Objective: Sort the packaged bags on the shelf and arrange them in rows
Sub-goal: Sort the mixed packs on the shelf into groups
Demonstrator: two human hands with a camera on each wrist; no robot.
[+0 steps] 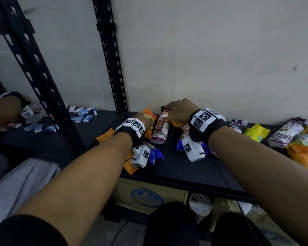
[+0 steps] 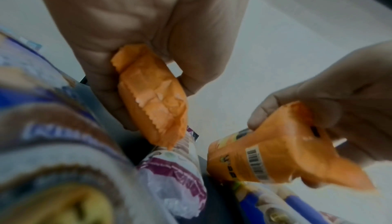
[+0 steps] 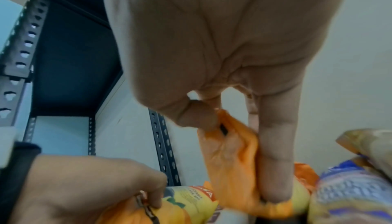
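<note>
On the black shelf, both hands reach toward the back wall. My left hand grips the crimped end of an orange bag, mostly hidden behind the wrist band in the head view. My right hand pinches another orange bag by its top; its barcode side shows in the left wrist view. A purple-and-white rolled bag lies between the two hands. Blue bags lie nearer the front, under the wrists.
To the right lie a yellow bag, a purple-white bag and an orange bag. A black slotted upright stands at the left. Beyond it are small blue boxes and another person's arm. A cardboard box sits below.
</note>
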